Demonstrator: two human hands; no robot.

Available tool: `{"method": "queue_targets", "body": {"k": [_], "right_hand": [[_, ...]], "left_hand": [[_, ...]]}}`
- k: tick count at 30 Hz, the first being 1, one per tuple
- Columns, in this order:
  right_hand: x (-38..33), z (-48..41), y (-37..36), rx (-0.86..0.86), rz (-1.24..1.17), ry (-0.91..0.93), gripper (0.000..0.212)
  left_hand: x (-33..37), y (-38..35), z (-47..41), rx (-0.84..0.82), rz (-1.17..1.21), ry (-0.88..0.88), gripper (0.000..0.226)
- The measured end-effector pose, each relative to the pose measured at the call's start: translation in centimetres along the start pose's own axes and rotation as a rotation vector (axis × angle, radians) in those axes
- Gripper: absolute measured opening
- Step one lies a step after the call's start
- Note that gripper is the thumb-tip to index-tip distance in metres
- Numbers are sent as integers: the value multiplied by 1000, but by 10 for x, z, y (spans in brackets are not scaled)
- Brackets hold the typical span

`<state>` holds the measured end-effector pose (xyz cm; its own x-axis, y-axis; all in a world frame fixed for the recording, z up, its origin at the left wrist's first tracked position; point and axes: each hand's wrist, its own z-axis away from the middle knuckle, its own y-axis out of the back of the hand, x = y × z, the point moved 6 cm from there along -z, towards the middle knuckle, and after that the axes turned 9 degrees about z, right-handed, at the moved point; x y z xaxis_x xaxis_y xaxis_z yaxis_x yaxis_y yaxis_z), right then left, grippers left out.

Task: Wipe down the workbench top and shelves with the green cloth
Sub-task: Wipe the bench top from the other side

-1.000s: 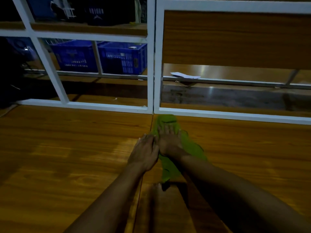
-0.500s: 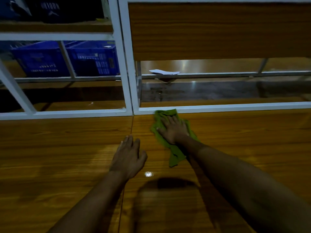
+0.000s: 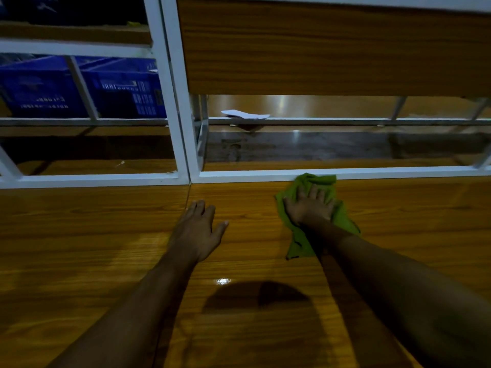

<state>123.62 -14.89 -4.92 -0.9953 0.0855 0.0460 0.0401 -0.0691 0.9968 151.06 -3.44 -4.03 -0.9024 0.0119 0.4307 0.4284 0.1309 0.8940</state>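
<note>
The right hand (image 3: 309,208) lay palm down with its fingers (image 3: 314,191) spread flat, pressing on the green cloth (image 3: 299,244) rather than gripping it. The fingertips pointed away from the person, toward the white metal frame rail (image 3: 398,171) at the back of the bench. The cloth lay crumpled under the hand. Its far edge touched that rail, and a loose tail of it trailed back toward the person beside the right forearm.

The left hand (image 3: 198,232) rested palm down on the bare wood, well apart from the cloth, to its left. Its fingers were open and relaxed, lying close together, with the thumb held out to the right. It held nothing. It sat just right of a thin seam (image 3: 189,193) where two sections of the top met.

Both bare forearms reached in from the bottom of the view across the workbench top (image 3: 79,248), a glossy orange-brown wood-grain surface. The scene was dim. A small bright glint of light and a rounded dark shadow lay on the wood between the arms.

Behind the bench top stood white frame uprights (image 3: 172,102). To the right of them, a wood-grain panel (image 3: 332,49) ran across the top of the view. Below it was an open gap showing a lower shelf (image 3: 345,147), dark and dull. A white scrap of paper (image 3: 245,114) lay on a rail above that shelf. To the left of the uprights, blue plastic crates (image 3: 117,88) sat behind the frame.
</note>
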Motion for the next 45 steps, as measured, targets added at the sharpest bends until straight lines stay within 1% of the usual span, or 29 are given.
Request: {"method": "queue_targets", "body": {"k": [2, 5, 7, 10, 12, 14, 18, 22, 25, 29, 31, 32, 33, 36, 38, 40, 43, 45], "right_hand": [[-40, 5, 1, 3, -11, 94, 81], [-103, 28, 3, 18, 5, 284, 79], [-131, 46, 3, 24, -12, 407, 76], [-136, 60, -1, 21, -33, 545, 75], [-120, 58, -3, 31, -26, 571, 76], [-94, 49, -3, 43, -22, 541, 77], [-33, 24, -2, 52, -27, 459, 78], [37, -1, -1, 42, -27, 366, 78], [106, -18, -2, 48, -22, 270, 77], [213, -34, -6, 34, -25, 106, 82], [259, -34, -8, 34, -26, 15, 86], [273, -32, -8, 29, -23, -20, 87], [279, -29, -9, 25, -18, -47, 86], [265, -21, -10, 16, -20, -109, 81], [236, -16, -10, 8, -5, -104, 81], [198, -10, -10, -3, 2, -56, 83], [134, 2, -7, 18, -17, 42, 83], [90, 12, -5, 30, -26, 106, 82]], "left_hand": [[1, 1, 0, 6, 18, 11, 67], [1, 2, 0, 18, 37, 13, 58], [1, 4, 1, 23, 57, -2, 61], [0, 3, 2, 17, 68, -10, 63], [7, 2, 4, 8, 81, -23, 54], [17, -2, 5, 6, 100, -22, 47], [44, -15, 2, 9, 105, -6, 55], [75, -33, -4, -23, 89, -13, 59], [83, -36, -4, -4, 84, -16, 59], [79, -35, -1, 39, 53, -34, 63], [77, -34, -3, 72, 33, -44, 51], [76, -32, -3, 109, 28, -55, 42], [76, -29, -1, 154, 19, -60, 38], [73, -20, 4, 257, 12, -24, 34], [70, -18, 8, 264, 5, 0, 32], [66, -16, 13, 211, -9, -31, 31], [48, -11, 24, 89, -16, -90, 43], [32, -3, 35, 53, -15, -91, 49]]}}
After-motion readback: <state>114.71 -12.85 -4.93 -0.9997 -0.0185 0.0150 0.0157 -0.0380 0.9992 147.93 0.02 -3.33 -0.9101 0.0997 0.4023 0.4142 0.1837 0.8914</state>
